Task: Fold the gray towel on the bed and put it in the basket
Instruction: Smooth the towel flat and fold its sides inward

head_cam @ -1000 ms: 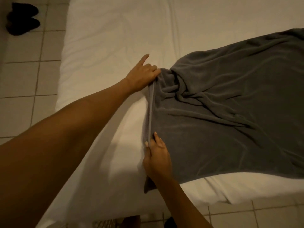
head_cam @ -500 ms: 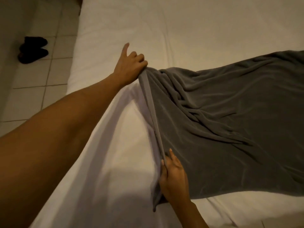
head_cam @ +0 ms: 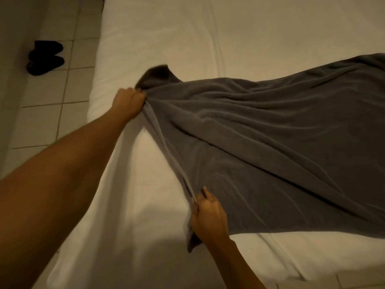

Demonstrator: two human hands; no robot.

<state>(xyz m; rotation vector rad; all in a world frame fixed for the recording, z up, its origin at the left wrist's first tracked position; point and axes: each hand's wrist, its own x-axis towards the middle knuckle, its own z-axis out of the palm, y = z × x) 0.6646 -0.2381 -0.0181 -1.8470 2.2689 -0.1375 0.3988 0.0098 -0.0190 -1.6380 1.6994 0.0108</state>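
Observation:
A large gray towel [head_cam: 270, 147] lies spread and wrinkled over the right half of a bed with a white sheet [head_cam: 208, 28]. My left hand [head_cam: 129, 102] is closed on the towel's far left edge, and a loose corner flips up just beyond its knuckles. My right hand [head_cam: 209, 215] pinches the near part of the same edge, near the bed's front. The edge runs taut between the two hands and is raised off the sheet. No basket is in view.
A tiled floor [head_cam: 52, 113] lies left of the bed, with a pair of dark shoes [head_cam: 44, 57] on it. The bed's front edge and more tiles [head_cam: 354, 281] show at the lower right.
Both hands have pulled the towel's left edge straight and lifted it. The left hand went from one finger pointing out to a full fist on the cloth, and a corner has flipped up.

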